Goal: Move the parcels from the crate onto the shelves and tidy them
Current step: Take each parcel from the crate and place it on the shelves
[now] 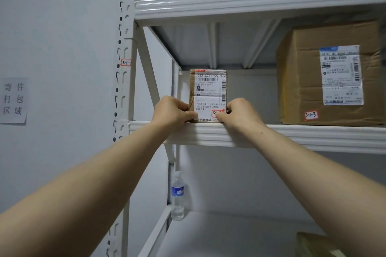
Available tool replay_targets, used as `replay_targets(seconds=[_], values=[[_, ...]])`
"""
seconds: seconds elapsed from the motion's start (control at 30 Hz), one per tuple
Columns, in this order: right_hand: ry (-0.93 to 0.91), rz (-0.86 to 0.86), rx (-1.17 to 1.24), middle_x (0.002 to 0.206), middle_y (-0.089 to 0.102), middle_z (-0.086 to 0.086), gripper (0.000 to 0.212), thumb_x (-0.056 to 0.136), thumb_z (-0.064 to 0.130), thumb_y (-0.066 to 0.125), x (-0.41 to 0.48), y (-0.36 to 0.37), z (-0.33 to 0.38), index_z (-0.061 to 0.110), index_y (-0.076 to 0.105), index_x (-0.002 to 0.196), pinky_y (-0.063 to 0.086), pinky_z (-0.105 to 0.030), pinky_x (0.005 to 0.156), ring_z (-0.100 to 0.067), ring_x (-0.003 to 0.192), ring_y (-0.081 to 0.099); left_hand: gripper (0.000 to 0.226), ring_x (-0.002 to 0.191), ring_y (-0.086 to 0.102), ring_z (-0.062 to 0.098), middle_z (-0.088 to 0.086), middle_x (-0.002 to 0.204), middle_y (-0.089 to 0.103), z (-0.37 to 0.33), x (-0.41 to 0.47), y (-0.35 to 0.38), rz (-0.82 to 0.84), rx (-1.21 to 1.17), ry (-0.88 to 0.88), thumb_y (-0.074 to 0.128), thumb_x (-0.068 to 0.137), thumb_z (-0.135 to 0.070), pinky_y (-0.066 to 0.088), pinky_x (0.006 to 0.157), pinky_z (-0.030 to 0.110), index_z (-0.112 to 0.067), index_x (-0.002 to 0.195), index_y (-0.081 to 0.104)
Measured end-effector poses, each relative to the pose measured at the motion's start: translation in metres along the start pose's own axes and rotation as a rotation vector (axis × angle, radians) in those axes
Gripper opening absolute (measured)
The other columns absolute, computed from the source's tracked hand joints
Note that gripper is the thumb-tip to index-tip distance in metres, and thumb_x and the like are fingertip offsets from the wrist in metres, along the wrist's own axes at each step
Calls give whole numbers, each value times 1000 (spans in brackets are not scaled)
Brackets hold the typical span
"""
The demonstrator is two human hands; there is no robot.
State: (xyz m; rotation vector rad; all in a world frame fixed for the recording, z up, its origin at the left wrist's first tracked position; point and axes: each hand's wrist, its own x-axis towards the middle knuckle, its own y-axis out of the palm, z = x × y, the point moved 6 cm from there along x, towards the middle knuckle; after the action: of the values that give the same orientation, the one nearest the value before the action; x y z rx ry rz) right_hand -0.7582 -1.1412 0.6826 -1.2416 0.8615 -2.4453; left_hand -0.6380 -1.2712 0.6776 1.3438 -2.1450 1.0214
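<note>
Presently both hands grip a small upright brown cardboard parcel with a white shipping label [207, 95] standing at the front edge of the white metal shelf [292, 134]. Left hand [172, 111] pinches its lower left corner, right hand [240, 112] its lower right, fingers curled. A large brown cardboard box [302, 81] sits well apart on the same shelf; a clear plastic water bottle [177, 196] stands below.

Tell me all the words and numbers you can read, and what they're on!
"寄件 打包 区域": paper sign on the wall.
"3-1": sticker on the shelf post.
"642 L714 00 472": label on the small parcel.
"3-1-3": tag on the big box.
Small print on both parcels, and the bottle wrapper: too blurred to read.
</note>
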Motion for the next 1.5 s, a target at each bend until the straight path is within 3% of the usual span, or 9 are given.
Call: replay_targets(seconds=[0.4,0.5,0.6,0.67,0.73,0.9,1.0,1.23,1.5], values=[[25,-10,-80,108,66,-11,10,91,29,58,4,8,1,18,58,90,43,-32,74,-34,99,59,11,73,56,18,12,86,73,2,7,7,-14,61,8,73,79,-20,53,81,40,-11,82,78],[17,-11,-94,110,65,-11,13,92,28,58,2,6,3,16,57,90,41,-31,71,-34,99,58,15,70,51,19,14,81,70,5,9,8,-24,77,-8,75,75,-22,50,68,38,-7,76,74],[-6,-28,-93,112,63,-13,24,94,29,55,-3,2,5,12,48,78,38,-32,71,-31,94,54,22,68,46,23,17,75,61,6,7,5,-123,91,1,68,76,-20,35,59,30,2,77,64],[-28,-64,-62,122,59,-13,21,95,28,53,-8,0,1,10,55,104,43,-36,82,-32,107,52,19,84,55,26,11,92,64,2,-4,1,-224,87,72,63,80,-19,43,71,31,-5,93,66],[-67,-122,-46,136,51,-11,44,96,27,52,-18,-1,-5,8,43,134,36,-37,101,-30,128,40,40,108,55,21,4,120,58,-1,-20,3,-292,82,142,63,83,-21,47,90,35,-13,123,59],[-261,-327,-74,147,38,-9,58,91,30,55,-54,-4,-26,7,38,142,16,-33,115,-25,141,22,46,114,47,18,4,123,49,-9,-63,29,-361,72,311,62,81,-17,46,95,34,-14,127,53],[-280,-384,-106,150,33,-14,72,81,43,52,-78,-4,-43,5,39,141,8,-38,116,-30,143,20,59,118,42,26,11,127,45,-10,-85,49,-318,93,341,60,74,-19,40,103,36,-10,132,49],[15,-249,-354,159,-12,-6,102,79,58,64,-133,-32,-96,20,3,152,-9,-43,116,-22,146,-14,83,145,3,27,4,159,8,-22,-125,105,23,368,347,61,82,-41,4,118,41,-19,150,18],[550,-222,-472,159,-15,-9,120,68,62,73,-252,-97,-154,22,-4,152,-6,-50,116,-27,146,-13,87,146,-7,30,-3,161,-2,-52,-207,176,532,348,499,53,85,-56,0,117,54,-34,151,3]])
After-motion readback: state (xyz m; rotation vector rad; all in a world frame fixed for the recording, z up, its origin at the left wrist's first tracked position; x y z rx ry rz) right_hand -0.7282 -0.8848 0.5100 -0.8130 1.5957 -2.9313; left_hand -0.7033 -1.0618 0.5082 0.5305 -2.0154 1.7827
